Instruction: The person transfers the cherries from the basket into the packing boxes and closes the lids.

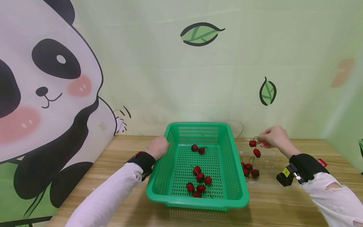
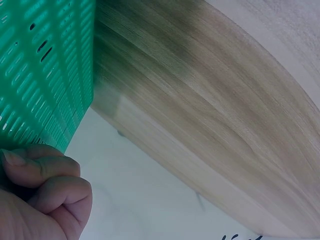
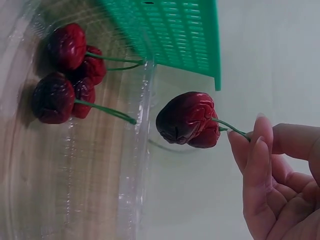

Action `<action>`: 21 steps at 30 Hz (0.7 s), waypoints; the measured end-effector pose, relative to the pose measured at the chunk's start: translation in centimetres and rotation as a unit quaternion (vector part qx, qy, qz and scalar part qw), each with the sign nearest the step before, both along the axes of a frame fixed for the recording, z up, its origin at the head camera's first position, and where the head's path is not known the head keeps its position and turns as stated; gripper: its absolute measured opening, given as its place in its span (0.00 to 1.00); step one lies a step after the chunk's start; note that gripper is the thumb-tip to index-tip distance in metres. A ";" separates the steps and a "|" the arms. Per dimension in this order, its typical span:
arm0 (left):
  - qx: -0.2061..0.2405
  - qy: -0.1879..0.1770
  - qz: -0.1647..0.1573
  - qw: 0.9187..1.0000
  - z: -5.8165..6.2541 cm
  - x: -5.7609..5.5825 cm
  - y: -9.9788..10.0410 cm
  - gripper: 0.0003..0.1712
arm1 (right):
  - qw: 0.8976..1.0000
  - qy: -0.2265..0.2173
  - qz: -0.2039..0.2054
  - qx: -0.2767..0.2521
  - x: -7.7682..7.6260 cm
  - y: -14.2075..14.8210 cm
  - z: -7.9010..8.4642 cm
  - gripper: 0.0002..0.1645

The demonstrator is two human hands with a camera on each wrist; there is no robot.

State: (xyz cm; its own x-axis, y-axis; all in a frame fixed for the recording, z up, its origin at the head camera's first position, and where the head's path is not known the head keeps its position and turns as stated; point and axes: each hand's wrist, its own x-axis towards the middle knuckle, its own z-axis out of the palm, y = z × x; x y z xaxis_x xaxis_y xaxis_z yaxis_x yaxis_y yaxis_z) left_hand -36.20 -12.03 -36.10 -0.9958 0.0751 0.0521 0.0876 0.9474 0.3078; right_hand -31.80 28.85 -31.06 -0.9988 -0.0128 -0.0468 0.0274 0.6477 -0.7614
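Note:
My left hand (image 1: 158,147) grips the left rim of a green plastic basket (image 1: 198,201). In the left wrist view its curled fingers (image 2: 60,175) lie against the basket's slotted wall. Several dark red cherries (image 1: 200,177) lie loose on the basket floor. To the basket's right, my right hand (image 1: 274,137) pinches the green stems of a pair of cherries (image 3: 186,120), which hang from the fingertips. Below them, a clear plastic container (image 3: 142,175) holds more stemmed cherries (image 3: 54,99).
Basket and clear container stand side by side on a wooden table (image 1: 124,186). Behind the table hangs a pale green backdrop (image 1: 136,63) with printed leaves and a large panda on the left.

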 end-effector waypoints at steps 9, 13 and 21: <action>-0.003 0.005 -0.004 1.000 -0.1 0.0 -0.1 0.20 | 1.000 -0.012 -0.002 0.014 0.2 0.8 -1.0 0.17; -0.002 0.006 -0.003 1.000 -0.1 0.0 -0.1 0.19 | 1.000 -0.020 0.001 0.018 0.4 1.3 -1.3 0.14; -0.002 0.001 0.002 1.000 -0.1 0.0 -0.1 0.20 | 0.999 -0.038 0.014 0.013 0.8 1.8 -1.7 0.14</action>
State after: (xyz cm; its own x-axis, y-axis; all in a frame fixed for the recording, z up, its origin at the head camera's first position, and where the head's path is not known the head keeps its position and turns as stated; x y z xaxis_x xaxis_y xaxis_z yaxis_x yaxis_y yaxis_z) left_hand -36.22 -12.15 -36.24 -0.9960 0.0717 0.0536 0.0846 0.9489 0.3041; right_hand -30.99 30.65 -32.71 -0.9917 -0.0393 -0.1228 0.0651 0.6692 -0.7402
